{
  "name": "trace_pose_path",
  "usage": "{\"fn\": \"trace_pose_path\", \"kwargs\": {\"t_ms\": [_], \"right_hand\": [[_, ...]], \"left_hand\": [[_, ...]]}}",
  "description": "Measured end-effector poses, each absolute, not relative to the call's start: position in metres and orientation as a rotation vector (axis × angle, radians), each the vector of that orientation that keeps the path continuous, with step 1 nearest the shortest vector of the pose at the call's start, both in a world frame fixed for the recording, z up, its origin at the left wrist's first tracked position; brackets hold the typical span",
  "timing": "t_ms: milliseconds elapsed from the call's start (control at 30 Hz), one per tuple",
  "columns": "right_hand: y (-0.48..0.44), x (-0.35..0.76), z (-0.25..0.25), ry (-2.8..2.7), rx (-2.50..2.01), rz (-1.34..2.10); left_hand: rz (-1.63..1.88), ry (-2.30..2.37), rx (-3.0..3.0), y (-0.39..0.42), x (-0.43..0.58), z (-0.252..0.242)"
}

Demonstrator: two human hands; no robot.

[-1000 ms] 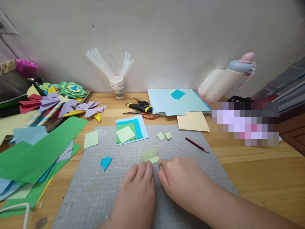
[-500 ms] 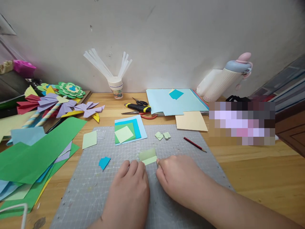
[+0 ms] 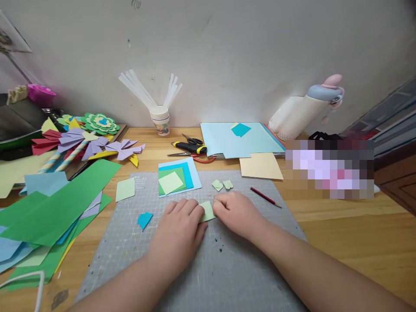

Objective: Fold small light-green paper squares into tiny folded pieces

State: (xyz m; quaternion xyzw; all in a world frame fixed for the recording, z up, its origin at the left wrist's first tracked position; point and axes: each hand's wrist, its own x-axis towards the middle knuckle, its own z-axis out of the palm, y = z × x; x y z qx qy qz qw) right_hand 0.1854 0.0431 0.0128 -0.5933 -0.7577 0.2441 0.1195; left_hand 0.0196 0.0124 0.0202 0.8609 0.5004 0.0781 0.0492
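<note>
A small piece of light green paper point(image 3: 207, 211) lies on the grey cutting mat point(image 3: 240, 277), folded over and partly covered by both hands. My left hand point(image 3: 182, 223) is closed at its left side, fingers bent across it and thumb at the near edge. Curled at the right edge, my right hand point(image 3: 237, 213) pinches the same paper. Two small folded light green paper pieces point(image 3: 222, 185) rest just beyond. To the left is a blue paper scrap point(image 3: 144, 221). A stack of square sheets point(image 3: 196, 173) in blues and greens sits farther back.
A pencil point(image 3: 265, 197) lies at the mat's right. Scissors and a yellow-black cutter point(image 3: 191, 147) are behind. A paper cup with white strips point(image 3: 160, 119) stands by the wall, a bottle point(image 3: 305, 110) leans right. Green sheets point(image 3: 65, 208) and paper flowers point(image 3: 100, 123) crowd the left.
Both hands have shifted slightly farther from me along the mat. The light green paper, which showed a raised far flap and a folded near strip, now appears folded flatter and smaller.
</note>
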Motion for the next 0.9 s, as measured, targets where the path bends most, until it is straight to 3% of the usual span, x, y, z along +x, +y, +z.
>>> {"fn": "trace_pose_path", "kwargs": {"t_ms": [167,333,467,667,767,900], "right_hand": [[0.052,0.192,0.001,-1.639,-1.463,1.175],[0.049,0.189,0.002,-1.379,-1.096,1.311],[0.042,0.181,0.001,-1.366,-0.931,1.571],[0.037,0.177,0.001,-1.443,-0.956,1.681],[0.037,0.179,0.001,-1.57,-1.055,1.591],[0.037,0.184,0.006,-1.9,-1.126,1.002]], "left_hand": [[0.475,1.37,2.502,0.025,0.01,0.012],[0.919,1.319,1.617,0.031,0.009,0.005],[0.964,1.149,1.235,0.031,0.014,0.002],[0.978,1.214,1.3,0.031,0.014,0.004],[0.893,1.353,1.485,0.032,0.01,0.003],[0.878,1.407,1.468,0.034,0.007,0.001]]}}
